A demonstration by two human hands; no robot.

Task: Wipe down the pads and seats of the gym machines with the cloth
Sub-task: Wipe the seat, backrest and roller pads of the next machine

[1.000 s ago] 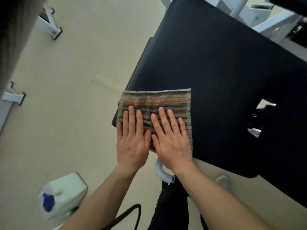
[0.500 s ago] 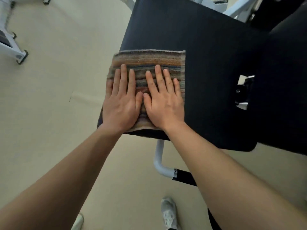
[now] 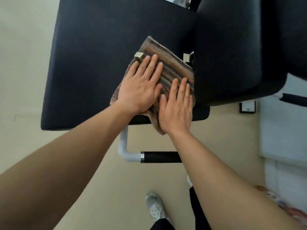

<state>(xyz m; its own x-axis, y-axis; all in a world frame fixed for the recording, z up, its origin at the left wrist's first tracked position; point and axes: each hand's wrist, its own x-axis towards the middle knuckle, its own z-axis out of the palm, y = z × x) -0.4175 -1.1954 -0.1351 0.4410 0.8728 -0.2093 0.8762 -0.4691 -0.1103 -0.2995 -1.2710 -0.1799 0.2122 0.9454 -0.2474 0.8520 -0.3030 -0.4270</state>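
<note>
Cloth: in the head view, lay folded and askew on the near right part of the black seat pad. Far edge sat just beside the second dark pad; near corner hung off the seat's front edge. Bore brown and grey stripes, with a small pale tag beside the left fingertips.

Pinned under both palms. Left grip flat and unclenched, fingers straight and close together, pressed on the cloth's middle. Right grip likewise flat, fingers straight, pressed on the nearer end, with its heel over the overhanging corner. Nothing curled round or pinched.

Judged soft, light and limp, a towelling weave, likely to bunch or creep out unless pressed evenly. Judged best driven with flat palms over the folded middle, or pinched at the overhanging corner for lifting and refolding. Seat covering looked smooth, so little drag expected; free corner and tag liable to flip over.

As for containers: none made out, so nothing to tell of contents.

Below the seat, showed a white bent tube ending in a black handle, above beige floor.
</note>
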